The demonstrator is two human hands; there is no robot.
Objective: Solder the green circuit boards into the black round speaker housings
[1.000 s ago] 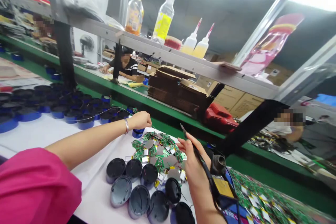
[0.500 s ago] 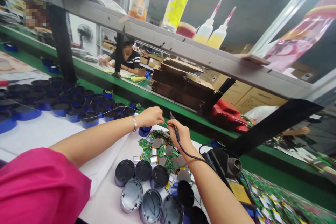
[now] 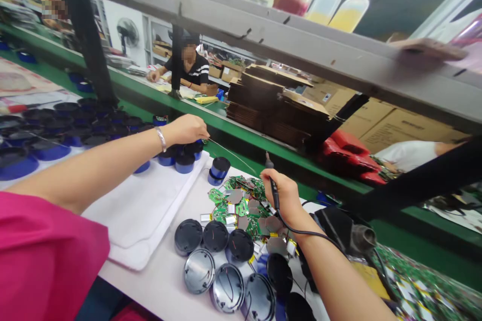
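My left hand (image 3: 187,128) is closed, its fingertips pinching a thin silvery solder wire (image 3: 230,152). The wire runs taut down to the right, towards the fingers of my right hand (image 3: 286,195). That hand is wrapped around a soldering iron (image 3: 274,191), tip up, its black cable trailing over the forearm. Below the hands lies a heap of green circuit boards (image 3: 243,206) with small silver battery packs among them. Nearer me stand round black housings (image 3: 188,235) and housings with shiny grey insides (image 3: 228,287), some holding black wires.
Many blue-and-black round housings (image 3: 48,148) crowd the left, beside a white foam sheet (image 3: 150,225). A grey shelf beam (image 3: 233,15) with bottles crosses above. A dark stand (image 3: 341,225) and more circuit boards (image 3: 425,281) are at right. A person (image 3: 192,67) sits across the bench.
My hands have moved apart, the left going left and up, the right going right. The solder wire now stretches between them. The camera view has shifted too.
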